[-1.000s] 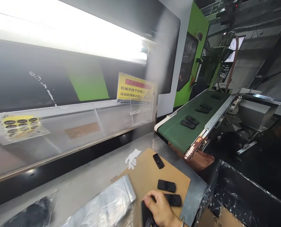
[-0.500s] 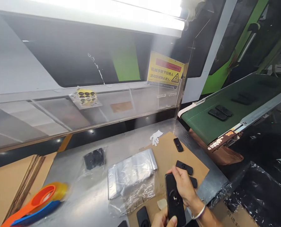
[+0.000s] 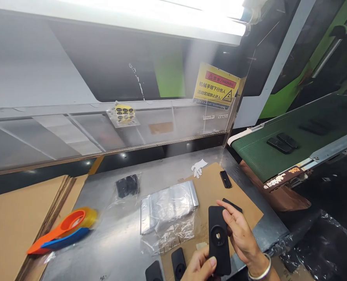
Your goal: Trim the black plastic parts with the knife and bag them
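One black oblong plate with a round recess [image 3: 220, 251], held up before the near part of the cardboard sheet [image 3: 211, 191]: left hand [image 3: 198, 267] closed on its lower end, right hand [image 3: 240, 234] pinching its upper edge; step in hand apparently a look at that face, the next move calling for a steady two-handed grip. Left of the sheet, clear plastic bags [image 3: 170, 207], stacked; at its far-left edge, one white glove [image 3: 199, 168]; beyond its right side, green conveyor belt [image 3: 258, 160].

- Tape dispenser [image 3: 56, 233], orange and blue, near cardboard [image 3: 24, 214].
- Glove [image 3: 199, 168], white.
- Sign [image 3: 216, 88], yellow, red warning band.
- Stickers [image 3: 123, 114], black on yellow, left of sign.
- Lamp [image 3: 126, 23], lit, overhead.
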`<state>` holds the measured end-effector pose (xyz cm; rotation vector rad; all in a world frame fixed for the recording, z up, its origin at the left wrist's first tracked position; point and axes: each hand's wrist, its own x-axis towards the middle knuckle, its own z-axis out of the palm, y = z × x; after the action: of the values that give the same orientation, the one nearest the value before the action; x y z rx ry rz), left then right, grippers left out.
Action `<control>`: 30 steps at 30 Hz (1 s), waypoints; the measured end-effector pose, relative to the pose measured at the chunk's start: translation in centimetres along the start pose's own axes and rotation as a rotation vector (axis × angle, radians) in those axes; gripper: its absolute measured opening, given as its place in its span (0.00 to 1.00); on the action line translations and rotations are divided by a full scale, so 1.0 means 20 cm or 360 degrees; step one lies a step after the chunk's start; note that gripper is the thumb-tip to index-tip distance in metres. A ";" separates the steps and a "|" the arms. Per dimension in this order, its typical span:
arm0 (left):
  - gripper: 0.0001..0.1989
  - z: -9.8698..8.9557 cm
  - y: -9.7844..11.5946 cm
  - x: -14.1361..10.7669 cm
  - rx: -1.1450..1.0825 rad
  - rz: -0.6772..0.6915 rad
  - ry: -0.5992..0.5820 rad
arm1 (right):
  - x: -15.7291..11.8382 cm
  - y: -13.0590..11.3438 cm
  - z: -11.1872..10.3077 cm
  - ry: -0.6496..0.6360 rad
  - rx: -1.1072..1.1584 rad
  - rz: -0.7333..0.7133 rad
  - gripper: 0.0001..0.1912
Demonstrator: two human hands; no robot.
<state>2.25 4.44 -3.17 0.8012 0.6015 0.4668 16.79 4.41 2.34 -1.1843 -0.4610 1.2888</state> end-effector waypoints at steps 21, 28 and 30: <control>0.24 -0.14 -0.12 0.04 -0.0824 -0.0448 0.0670 | -0.02 0.27 -0.23 0.0238 -0.0025 0.0303 0.19; 0.22 -0.12 -0.07 -0.04 -0.0937 -0.0335 0.0582 | -0.05 0.36 -0.22 0.0225 -0.0086 0.0395 0.19; 0.22 -0.11 -0.04 -0.06 -0.0928 -0.0280 0.0594 | -0.05 0.36 -0.22 0.0213 -0.0098 0.0398 0.19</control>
<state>0.05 4.29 -4.61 0.1013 0.8203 0.5962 16.61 0.71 -5.17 -1.4040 -0.2615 1.4047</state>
